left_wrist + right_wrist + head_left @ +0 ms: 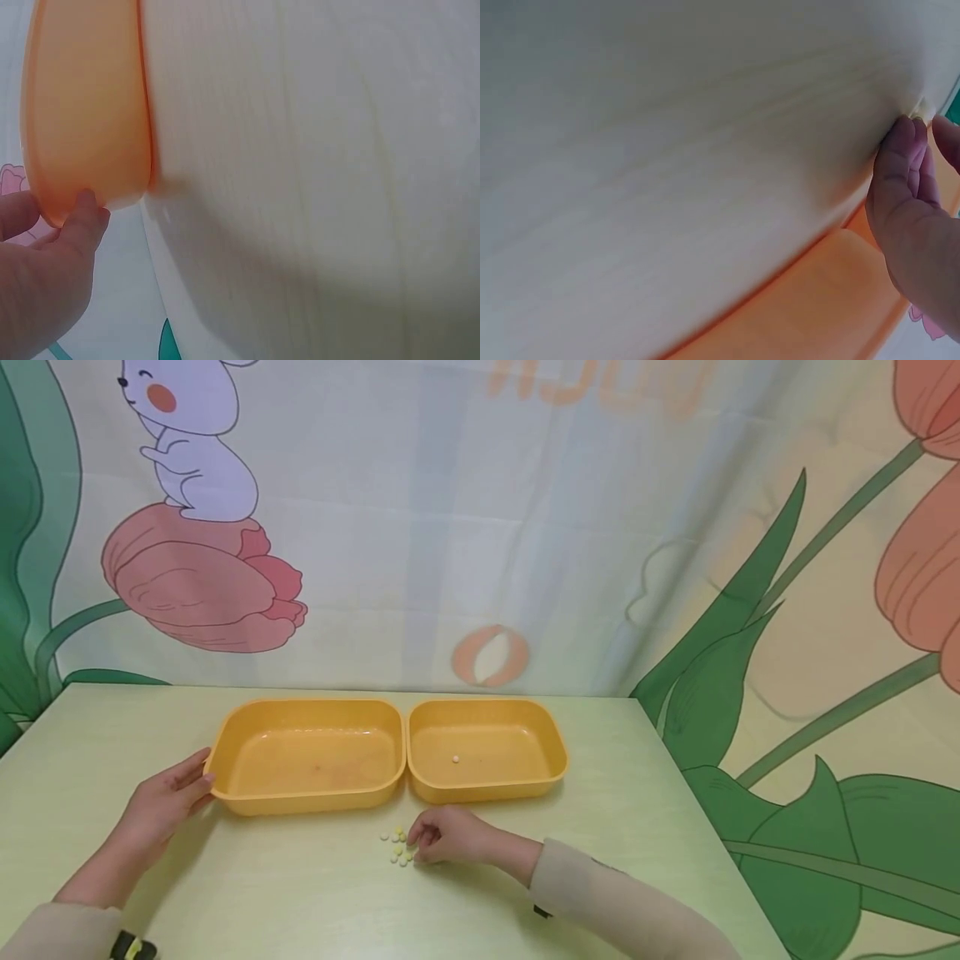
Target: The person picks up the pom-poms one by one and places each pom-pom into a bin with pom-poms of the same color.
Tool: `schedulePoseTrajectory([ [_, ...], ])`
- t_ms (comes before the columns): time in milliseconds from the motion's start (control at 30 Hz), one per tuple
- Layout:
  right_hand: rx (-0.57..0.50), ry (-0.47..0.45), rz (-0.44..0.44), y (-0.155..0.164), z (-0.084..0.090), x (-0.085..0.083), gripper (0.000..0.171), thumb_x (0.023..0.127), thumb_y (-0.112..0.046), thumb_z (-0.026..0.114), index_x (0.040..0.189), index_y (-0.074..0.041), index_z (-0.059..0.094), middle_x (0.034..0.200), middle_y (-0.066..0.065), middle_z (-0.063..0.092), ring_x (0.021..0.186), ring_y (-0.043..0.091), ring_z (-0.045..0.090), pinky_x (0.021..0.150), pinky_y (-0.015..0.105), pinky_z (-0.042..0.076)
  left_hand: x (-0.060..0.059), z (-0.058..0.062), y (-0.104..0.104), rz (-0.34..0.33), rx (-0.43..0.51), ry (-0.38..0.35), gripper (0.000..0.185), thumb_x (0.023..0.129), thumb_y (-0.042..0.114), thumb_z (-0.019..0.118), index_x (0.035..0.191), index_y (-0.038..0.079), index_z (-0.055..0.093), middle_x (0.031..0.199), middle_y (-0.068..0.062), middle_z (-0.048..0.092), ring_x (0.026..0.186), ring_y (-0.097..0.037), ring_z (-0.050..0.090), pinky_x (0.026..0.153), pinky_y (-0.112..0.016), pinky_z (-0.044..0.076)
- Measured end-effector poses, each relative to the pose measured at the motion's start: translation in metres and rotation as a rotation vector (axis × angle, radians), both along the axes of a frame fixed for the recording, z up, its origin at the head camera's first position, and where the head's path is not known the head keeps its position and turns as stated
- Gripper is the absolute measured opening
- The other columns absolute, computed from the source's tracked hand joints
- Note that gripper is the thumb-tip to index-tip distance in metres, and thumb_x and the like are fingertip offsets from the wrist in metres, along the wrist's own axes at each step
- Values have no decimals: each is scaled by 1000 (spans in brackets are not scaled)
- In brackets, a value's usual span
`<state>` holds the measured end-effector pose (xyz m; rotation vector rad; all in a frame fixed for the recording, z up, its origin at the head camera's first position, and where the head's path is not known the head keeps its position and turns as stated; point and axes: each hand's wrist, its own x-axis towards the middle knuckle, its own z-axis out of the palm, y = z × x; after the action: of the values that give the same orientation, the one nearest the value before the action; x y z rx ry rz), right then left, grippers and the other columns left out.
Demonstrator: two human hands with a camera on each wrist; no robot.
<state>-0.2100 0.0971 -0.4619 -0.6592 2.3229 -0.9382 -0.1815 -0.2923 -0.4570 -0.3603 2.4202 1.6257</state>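
Observation:
My left hand (159, 806) grips the left end of the larger yellow tray (307, 802), thumb on the near side and fingers behind. In the left wrist view, the thumb and fingers (81, 225) pinch the orange-looking tray wall (90, 112). My right hand (457, 837) is low over the table, its fingers bent at a small cluster of white and pale yellow bead-like pieces (397, 851). In the right wrist view, a gap shows between thumb and fingers (900, 154), with small pale pieces (917, 112) by the fingertips. A single white piece (455, 759) lies in the smaller yellow tray (487, 792).
Side by side, the two trays stand towards the back of the pale wooden table (300, 893). A printed curtain (360, 568) with a rabbit and flowers hangs behind. The table's right edge runs beside a green leaf print (802, 835).

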Motion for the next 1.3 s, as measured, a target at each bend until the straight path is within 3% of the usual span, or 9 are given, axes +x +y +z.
schedulePoseTrajectory([
  [167, 13, 7, -3, -2, -2, 0, 12, 86, -2, 77, 97, -4, 73, 74, -8, 58, 67, 3, 50, 59, 11, 41, 1, 0, -2, -14, -4, 18, 65, 112, 25, 39, 162, 2, 4, 166, -33, 12, 134, -14, 60, 98, -21, 54],
  [267, 23, 13, -12, -3, -3, 0, 12, 85, -3, 78, 95, -5, 73, 72, -8, 57, 66, 3, 49, 59, 11, 40, 1, 0, -2, -17, -5, 35, 64, 112, 25, 40, 162, 1, 6, 165, -34, 15, 108, 16, 59, 96, -18, 56],
  [400, 45, 40, -14, -5, -4, 1, 11, 84, -3, 79, 93, -5, 74, 70, -9, 56, 64, 3, 47, 59, 11, 38, 1, 0, -1, -12, -9, 37, 64, 112, 24, 39, 162, 1, 7, 165, -34, 15, 131, -10, 62, 96, -18, 56],
  [533, 64, 72, -7, -7, -5, 2, 8, 84, -3, 79, 91, -4, 74, 68, -9, 54, 62, 2, 46, 58, 11, 37, 1, 0, 1, -7, -6, 22, 64, 112, 25, 37, 162, 1, 4, 166, -33, 13, 150, -47, 30, 98, -23, 53],
  [633, 78, 86, 0, -9, -5, 2, 7, 85, -3, 79, 89, -5, 74, 68, -10, 53, 62, 1, 46, 58, 11, 36, 1, 0, 1, -2, 1, 14, 63, 113, 25, 36, 162, 2, 4, 166, -33, 11, 150, -49, 27, 97, -22, 53],
  [800, 86, 90, 9, -9, -3, 2, 5, 86, -4, 78, 88, -6, 74, 68, -10, 54, 63, 1, 46, 58, 11, 37, 1, 2, 1, -8, -6, 23, 63, 112, 24, 36, 162, 1, 4, 166, -33, 12, 149, -40, 40, 99, -23, 53],
  [900, 65, 57, -4, -8, -1, 2, 5, 86, -4, 78, 90, -6, 74, 69, -9, 55, 63, 2, 47, 57, 11, 38, 1, 2, -1, -15, 10, 38, 64, 112, 24, 38, 161, 0, 5, 165, -35, 13, 122, 0, 65, 100, -25, 52],
  [1000, 39, 23, -19, -6, 0, 0, 5, 87, -3, 77, 90, -6, 74, 71, -8, 56, 63, 4, 47, 56, 12, 38, 1, 1, -2, -16, 20, 46, 64, 112, 23, 39, 161, 0, 6, 164, -35, 14, 94, 27, 50, 98, -23, 54],
  [1300, 32, 11, -13, -4, -1, -3, 6, 88, -4, 77, 93, -6, 75, 73, -8, 57, 66, 4, 49, 57, 12, 39, 2, 1, -3, -13, 10, 39, 65, 111, 24, 41, 161, 1, 6, 164, -35, 15, 98, 18, 59, 92, -15, 58],
])
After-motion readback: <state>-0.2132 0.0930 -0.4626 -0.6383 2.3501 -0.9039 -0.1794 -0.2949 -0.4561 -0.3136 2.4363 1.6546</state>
